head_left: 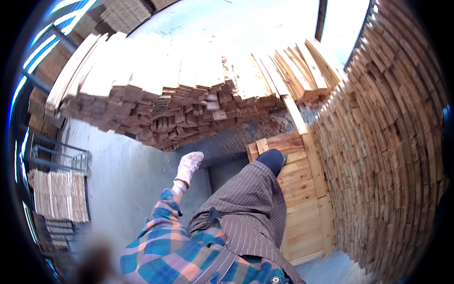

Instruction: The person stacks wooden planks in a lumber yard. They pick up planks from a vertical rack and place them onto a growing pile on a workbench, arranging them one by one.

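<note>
My left hand (189, 165), in a pale pinkish knit glove, is held out over the grey floor. Its fingers are bunched together, and nothing shows in them. It is nearest to a big stack of sawn boards (175, 113) but does not touch it. A blue, orange and green plaid sleeve (161, 227) covers that arm. My right hand is out of view. My leg, under a brown pinstriped apron (246, 199), reaches forward, with the dark trouser knee or shin (271, 161) beside a low wooden platform (298, 184).
A tall wall of stacked wood slats (378, 165) rises along the right. Sawdust (265, 130) and chips lie under the board stack. A metal rack frame (61, 154) and another stack of slats (59, 195) stand at the left. A blurred brown shape (97, 262) is at the lower left.
</note>
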`<state>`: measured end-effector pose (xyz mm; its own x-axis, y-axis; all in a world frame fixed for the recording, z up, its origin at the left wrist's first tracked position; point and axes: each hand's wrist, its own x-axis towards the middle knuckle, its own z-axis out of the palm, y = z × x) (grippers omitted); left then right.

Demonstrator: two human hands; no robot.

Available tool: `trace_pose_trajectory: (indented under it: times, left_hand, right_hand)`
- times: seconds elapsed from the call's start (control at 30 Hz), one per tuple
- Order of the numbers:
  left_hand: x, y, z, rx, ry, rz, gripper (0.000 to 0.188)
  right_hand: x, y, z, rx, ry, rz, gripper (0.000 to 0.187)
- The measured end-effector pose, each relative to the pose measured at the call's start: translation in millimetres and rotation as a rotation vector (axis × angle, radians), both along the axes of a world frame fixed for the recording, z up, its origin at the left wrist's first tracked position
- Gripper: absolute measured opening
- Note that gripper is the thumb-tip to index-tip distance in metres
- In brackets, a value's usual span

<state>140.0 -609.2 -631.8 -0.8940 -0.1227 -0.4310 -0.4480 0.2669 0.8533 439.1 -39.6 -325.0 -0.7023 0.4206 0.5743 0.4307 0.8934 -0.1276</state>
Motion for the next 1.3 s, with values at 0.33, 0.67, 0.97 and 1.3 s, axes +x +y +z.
trace_pose_trajectory:
  times: [0.33, 0.67, 0.97, 1.3]
  left_hand:
    - [72.6, -71.9, 12.9, 0.104, 0.132, 0.161, 0.038]
    - [-18.5, -82.6, 6.9, 0.408, 0.118, 0.125, 0.051]
    - [-142.9, -7.7, -39.6, 0.623, 0.086, 0.113, 0.069]
    - [-198.8, 23.1, -4.6, 0.483, 0.345, 0.273, 0.068]
  right_hand:
    - [-56.0, -43.4, -207.2, -0.814, -0.128, 0.284, 0.042]
    - [-214.9, -220.2, -332.6, -0.873, -0.862, 0.58, 0.063]
    - [-426.7, -238.3, -348.0, -1.246, -0.675, 0.484, 0.076]
    - [-388.8, -266.9, -360.3, -1.335, -0.674, 0.518, 0.071]
